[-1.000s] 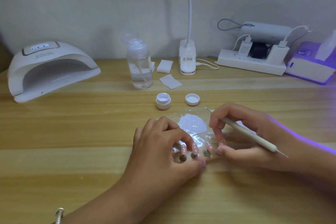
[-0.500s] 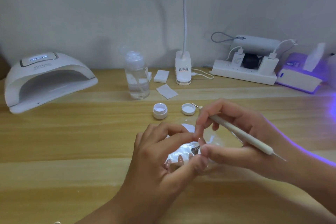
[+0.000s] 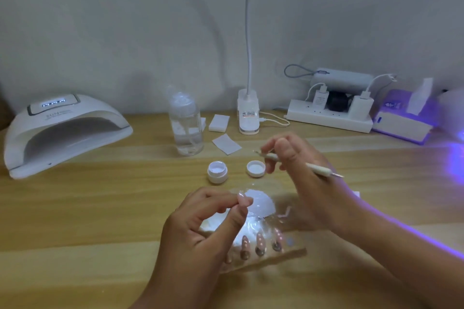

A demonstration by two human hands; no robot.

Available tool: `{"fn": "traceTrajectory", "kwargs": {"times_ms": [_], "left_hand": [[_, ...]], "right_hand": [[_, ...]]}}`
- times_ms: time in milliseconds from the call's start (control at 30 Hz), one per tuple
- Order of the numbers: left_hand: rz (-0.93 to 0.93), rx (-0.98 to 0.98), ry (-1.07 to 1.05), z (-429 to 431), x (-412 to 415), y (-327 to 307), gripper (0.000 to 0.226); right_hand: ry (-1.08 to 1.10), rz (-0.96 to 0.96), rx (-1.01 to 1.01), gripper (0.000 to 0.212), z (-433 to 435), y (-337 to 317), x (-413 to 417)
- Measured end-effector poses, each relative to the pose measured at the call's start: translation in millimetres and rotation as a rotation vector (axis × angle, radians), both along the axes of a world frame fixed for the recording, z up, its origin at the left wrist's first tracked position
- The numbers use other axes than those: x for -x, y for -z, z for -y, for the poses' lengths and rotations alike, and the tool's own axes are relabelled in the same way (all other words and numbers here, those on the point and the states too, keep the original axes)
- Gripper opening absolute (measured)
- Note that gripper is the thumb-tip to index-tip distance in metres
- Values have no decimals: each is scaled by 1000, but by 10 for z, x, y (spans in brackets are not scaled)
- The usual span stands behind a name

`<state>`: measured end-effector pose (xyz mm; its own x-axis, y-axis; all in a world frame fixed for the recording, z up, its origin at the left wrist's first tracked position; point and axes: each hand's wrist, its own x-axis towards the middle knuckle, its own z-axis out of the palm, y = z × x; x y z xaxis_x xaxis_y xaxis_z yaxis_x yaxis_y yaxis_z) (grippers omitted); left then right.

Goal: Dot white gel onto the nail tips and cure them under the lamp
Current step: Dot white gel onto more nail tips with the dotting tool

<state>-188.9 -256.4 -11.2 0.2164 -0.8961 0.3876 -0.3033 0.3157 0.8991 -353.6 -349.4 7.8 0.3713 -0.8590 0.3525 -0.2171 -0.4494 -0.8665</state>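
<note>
My left hand point(image 3: 208, 228) pinches one pink nail tip point(image 3: 244, 200) between thumb and forefinger, lifted above a clear plastic sheet point(image 3: 261, 206). Several pink nail tips point(image 3: 259, 243) with white dots stand in a row on the sheet's near edge. My right hand point(image 3: 293, 158) holds a white dotting tool point(image 3: 313, 167), raised over the table. An open jar of white gel point(image 3: 217, 172) and its lid point(image 3: 255, 168) sit just beyond the sheet. The white curing lamp point(image 3: 62, 130) stands at the far left, display lit.
A clear pump bottle point(image 3: 185, 128), white wipes point(image 3: 226, 143) and a clip lamp base point(image 3: 248, 115) stand behind the jar. A power strip with chargers point(image 3: 329, 115) and a purple-lit device point(image 3: 404, 120) line the back right of the wooden table point(image 3: 100, 208).
My left hand has lifted a nail tip off the row. My right hand rose away from the sheet with the dotting tool. The row of tips is now uncovered.
</note>
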Motion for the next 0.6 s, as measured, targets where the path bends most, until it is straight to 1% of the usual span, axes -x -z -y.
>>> {"fn": "traceTrajectory", "kwargs": {"times_ms": [100, 267, 433, 600], "left_hand": [[-40, -2, 1, 5, -2, -10, 11], [-64, 0, 11, 6, 4, -11, 9], [-78, -7, -4, 4, -10, -5, 9], [-100, -45, -17, 17, -38, 16, 9]], "right_hand": [[26, 29, -6, 35, 9, 164, -12], [57, 121, -50, 36, -9, 231, 11], [85, 103, 6, 37, 4, 258, 13], [120, 92, -2, 46, 39, 288, 9]]}}
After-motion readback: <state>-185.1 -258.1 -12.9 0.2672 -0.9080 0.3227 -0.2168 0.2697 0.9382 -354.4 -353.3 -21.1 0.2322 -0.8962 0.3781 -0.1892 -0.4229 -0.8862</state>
